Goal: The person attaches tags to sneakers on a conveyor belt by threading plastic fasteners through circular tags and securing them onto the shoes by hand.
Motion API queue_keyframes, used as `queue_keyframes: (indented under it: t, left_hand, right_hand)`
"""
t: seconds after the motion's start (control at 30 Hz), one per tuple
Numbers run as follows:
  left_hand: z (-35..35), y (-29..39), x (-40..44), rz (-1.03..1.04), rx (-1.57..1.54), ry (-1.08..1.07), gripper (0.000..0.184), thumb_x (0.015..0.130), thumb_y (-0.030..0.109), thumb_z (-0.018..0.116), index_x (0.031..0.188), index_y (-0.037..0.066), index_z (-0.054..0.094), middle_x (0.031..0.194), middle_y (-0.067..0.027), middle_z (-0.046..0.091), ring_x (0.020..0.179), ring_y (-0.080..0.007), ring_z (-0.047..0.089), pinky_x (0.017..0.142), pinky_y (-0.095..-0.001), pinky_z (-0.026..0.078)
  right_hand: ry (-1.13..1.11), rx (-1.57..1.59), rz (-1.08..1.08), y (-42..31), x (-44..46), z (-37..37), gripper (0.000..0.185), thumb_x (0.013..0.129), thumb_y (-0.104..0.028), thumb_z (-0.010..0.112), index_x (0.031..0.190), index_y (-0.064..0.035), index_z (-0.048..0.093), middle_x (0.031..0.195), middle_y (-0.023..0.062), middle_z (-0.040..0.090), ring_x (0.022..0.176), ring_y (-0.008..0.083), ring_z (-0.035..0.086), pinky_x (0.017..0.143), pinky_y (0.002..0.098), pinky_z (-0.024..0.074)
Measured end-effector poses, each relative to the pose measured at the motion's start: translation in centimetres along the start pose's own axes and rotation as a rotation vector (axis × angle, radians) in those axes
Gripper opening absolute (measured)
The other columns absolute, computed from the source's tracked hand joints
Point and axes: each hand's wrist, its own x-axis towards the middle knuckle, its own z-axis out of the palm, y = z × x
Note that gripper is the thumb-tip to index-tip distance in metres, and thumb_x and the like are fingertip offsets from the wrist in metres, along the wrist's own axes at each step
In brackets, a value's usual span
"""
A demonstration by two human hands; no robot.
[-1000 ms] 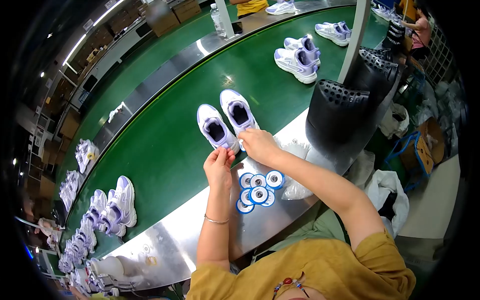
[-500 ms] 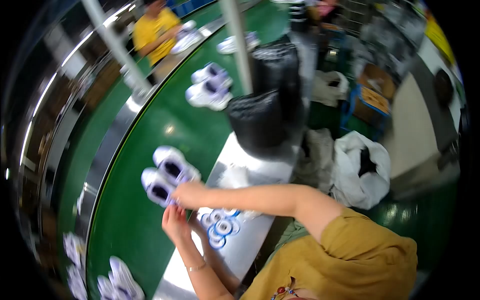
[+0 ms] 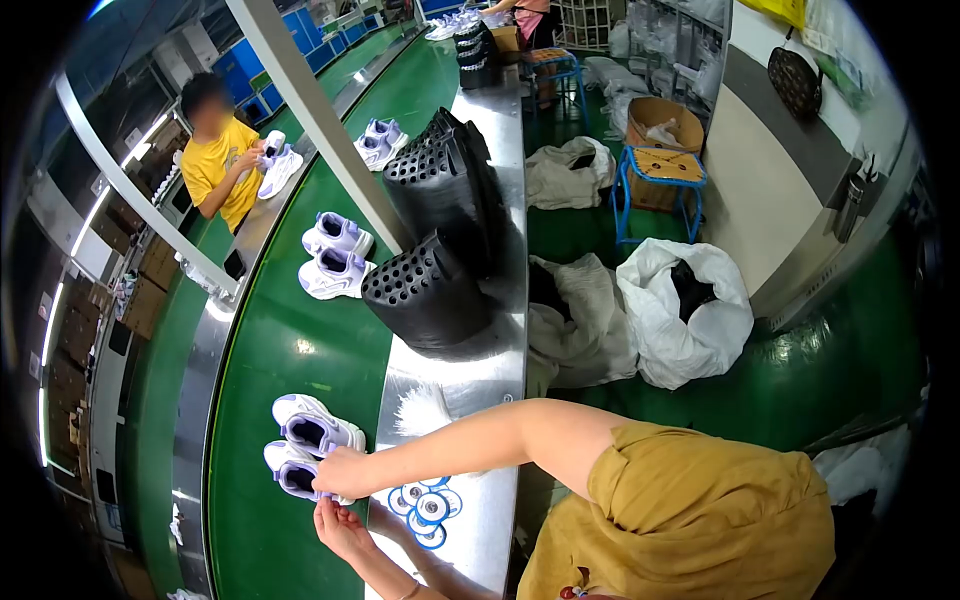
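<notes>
A pair of white and lilac sneakers stands on the green belt in front of me, heels toward me. My right hand is at the heel of the nearer sneaker, its fingers closed and partly hidden. Just below it, my left hand has its fingertips pinched together, close to the right fingers. Whatever is between the fingers is too small to make out. Beside my forearms, several round blue-and-white tags lie on the metal ledge. A bunch of thin white plastic strands lies there too, partly behind my right arm.
Black perforated bins stand on the metal ledge. More sneakers sit farther along the belt. Across it, a person in yellow handles sneakers. White sacks and a blue-framed stool are on the floor.
The view has turned and sharpened, so the sneakers and my hands appear lower and slightly left. Both hands stay together at the same sneaker's heel.
</notes>
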Motion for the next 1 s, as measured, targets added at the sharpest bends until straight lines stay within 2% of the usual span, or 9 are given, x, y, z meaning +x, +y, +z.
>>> queue_keyframes:
  t: [0.07, 0.17, 0.27, 0.33, 0.43, 0.57, 0.7, 0.93, 1.0]
  left_hand:
    - [0.4, 0.3, -0.3, 0.017, 0.024, 0.058, 0.009, 0.088, 0.013, 0.055, 0.091, 0.005, 0.054, 0.07, 0.0005, 0.054, 0.054, -0.0044, 0.046, 0.041, -0.015, 0.032]
    - [-0.4, 0.2, 0.0, 0.085, 0.058, 0.073, 0.009, 0.087, 0.014, 0.055, 0.09, 0.006, 0.054, 0.071, 0.0014, 0.054, 0.057, -0.0046, 0.047, 0.044, -0.0152, 0.031]
    - [0.1, 0.9, -0.8, 0.201, 0.118, 0.184, 0.007, 0.086, 0.013, 0.055, 0.089, 0.006, 0.054, 0.074, 0.0018, 0.055, 0.062, -0.0045, 0.047, 0.046, -0.0156, 0.031]
    - [0.4, 1.5, -1.3, 0.258, 0.169, 0.21, 0.008, 0.085, 0.014, 0.057, 0.087, 0.006, 0.056, 0.077, 0.0016, 0.056, 0.065, -0.0048, 0.047, 0.048, -0.0161, 0.031]
    - [1.3, 2.7, -2.2, 0.552, 0.345, 0.231, 0.01, 0.086, 0.014, 0.057, 0.086, 0.004, 0.056, 0.078, 0.0006, 0.055, 0.066, -0.006, 0.047, 0.048, -0.0176, 0.032]
    - [3.1, 3.0, -2.9, 0.637, 0.504, 0.096, 0.012, 0.089, 0.014, 0.053, 0.087, 0.002, 0.055, 0.074, 0.0, 0.054, 0.061, -0.0045, 0.046, 0.046, -0.0169, 0.031]
    - [2.8, 2.2, -1.8, 0.596, 0.493, -0.023, 0.013, 0.092, 0.013, 0.048, 0.087, 0.002, 0.051, 0.071, 0.0008, 0.051, 0.056, -0.0029, 0.043, 0.045, -0.0175, 0.03]
    - [2.3, 2.4, -2.0, 0.526, 0.542, -0.049, 0.011, 0.092, 0.01, 0.047, 0.085, 0.001, 0.049, 0.069, 0.0007, 0.047, 0.056, -0.0043, 0.041, 0.045, -0.0171, 0.031]
    - [2.2, 2.4, -1.8, 0.518, 0.547, -0.045, 0.01, 0.091, 0.008, 0.047, 0.085, 0.001, 0.049, 0.07, 0.0003, 0.047, 0.056, -0.0042, 0.042, 0.046, -0.0169, 0.032]
  right_hand:
    - [-0.01, 0.021, -0.02, -0.1, -0.2, -0.1, 0.012, 0.073, -0.014, 0.055, 0.078, -0.0058, 0.061, 0.068, 0.0154, 0.062, 0.068, 0.0333, 0.062, 0.058, 0.0444, 0.0481]
    - [0.01, 0.306, 0.098, -0.7, -0.8, -1.2, 0.016, 0.078, -0.01, 0.049, 0.09, 0.0011, 0.05, 0.072, 0.0203, 0.059, 0.07, 0.0385, 0.058, 0.061, 0.0496, 0.0428]
    - [0.073, 0.477, 0.074, 0.0, -0.2, -0.3, 0.016, 0.078, -0.007, 0.048, 0.091, 0.0016, 0.049, 0.074, 0.0214, 0.058, 0.07, 0.0392, 0.057, 0.062, 0.0506, 0.0414]
    - [0.139, 0.458, 0.02, 0.0, -0.3, -0.4, 0.013, 0.077, -0.005, 0.047, 0.089, 0.0022, 0.048, 0.074, 0.0216, 0.058, 0.07, 0.0393, 0.057, 0.061, 0.0498, 0.0417]
    - [0.016, 0.311, 0.006, -0.5, -0.8, -1.7, 0.011, 0.077, -0.004, 0.047, 0.086, 0.0026, 0.049, 0.071, 0.0215, 0.058, 0.069, 0.0388, 0.058, 0.06, 0.0473, 0.0433]
    - [0.148, 0.417, -0.014, -2.1, -0.6, -3.2, 0.009, 0.077, -0.005, 0.049, 0.08, 0.0031, 0.05, 0.067, 0.0218, 0.057, 0.068, 0.0382, 0.059, 0.059, 0.0448, 0.0451]
    - [0.189, 0.53, 0.005, -2.2, 0.3, -2.2, 0.011, 0.077, -0.008, 0.051, 0.077, 0.003, 0.052, 0.069, 0.0214, 0.058, 0.069, 0.0372, 0.059, 0.061, 0.0439, 0.0454]
    - [0.262, 0.533, 0.053, -0.6, 1.0, 0.6, 0.012, 0.075, -0.008, 0.052, 0.077, 0.0005, 0.059, 0.072, 0.0173, 0.06, 0.071, 0.035, 0.06, 0.064, 0.0434, 0.0445]
    - [0.271, 0.598, 0.064, -0.7, 1.2, 0.5, 0.01, 0.073, -0.007, 0.053, 0.074, 0.0003, 0.06, 0.07, 0.0151, 0.061, 0.067, 0.0304, 0.06, 0.061, 0.0402, 0.045]
